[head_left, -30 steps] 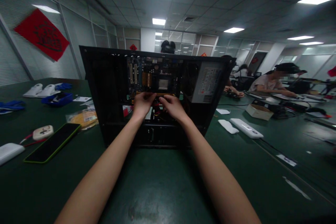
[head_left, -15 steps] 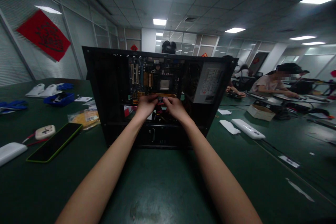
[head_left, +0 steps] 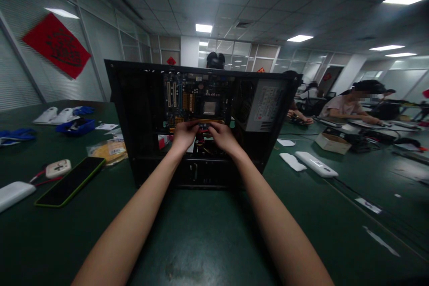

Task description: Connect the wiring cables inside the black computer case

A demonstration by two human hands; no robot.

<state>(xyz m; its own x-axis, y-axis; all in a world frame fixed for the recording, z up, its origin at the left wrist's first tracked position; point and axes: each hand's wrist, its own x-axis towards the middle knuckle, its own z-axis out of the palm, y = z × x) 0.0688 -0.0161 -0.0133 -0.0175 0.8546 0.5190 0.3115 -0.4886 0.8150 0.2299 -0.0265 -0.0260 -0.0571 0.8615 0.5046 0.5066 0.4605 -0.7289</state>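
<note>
"Both hands have shifted slightly, and more red shows between the fingertips than a half second ago."

"How's the grip?"

"Left hand (head_left: 184, 136) and right hand (head_left: 224, 136) are curled, fingertips close together at the red wires (head_left: 202, 130). I can't tell how far either is closed or whether it has hold of a wire."

"Where are those wires?"

"Inside the open computer case (head_left: 129, 103), just below the motherboard (head_left: 201, 91). A power supply (head_left: 266, 105) fills its upper right corner."

"And around the case?"

"It stands upright on the green table (head_left: 208, 232). Left of it lie a yellow item in a plastic bag (head_left: 112, 151), a smartphone (head_left: 70, 182) with a lime edge and, farther off, a blue tray (head_left: 75, 127). Right of it are a white device (head_left: 316, 164) and an open cardboard box (head_left: 331, 141); a person in a dark cap (head_left: 368, 86) sits beyond them."
</note>
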